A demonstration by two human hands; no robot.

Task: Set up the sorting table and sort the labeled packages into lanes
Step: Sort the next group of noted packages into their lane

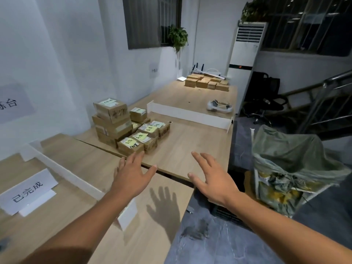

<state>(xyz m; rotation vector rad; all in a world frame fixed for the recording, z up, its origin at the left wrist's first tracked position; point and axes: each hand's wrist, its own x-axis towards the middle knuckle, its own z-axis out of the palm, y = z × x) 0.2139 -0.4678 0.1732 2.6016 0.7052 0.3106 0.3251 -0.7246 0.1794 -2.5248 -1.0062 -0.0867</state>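
Note:
A pile of brown cardboard packages (pixel 129 128) with yellow-green sticky labels sits on the middle wooden table (pixel 190 145), against the wall side. My left hand (pixel 131 174) hovers with fingers spread, just in front of the nearest package and holding nothing. My right hand (pixel 211 178) is spread too, above the table's front right corner, empty. A white divider strip (pixel 188 114) stands across the table behind the pile. Another white divider (pixel 62 168) runs across the near table beside a paper sign (pixel 28 191).
More brown boxes (pixel 206 82) are stacked at the far end of the table row. A white headset-like object (pixel 219 107) lies mid-table on the right. A covered cart with a green sack (pixel 289 168) stands to the right, an air conditioner (pixel 245 52) behind.

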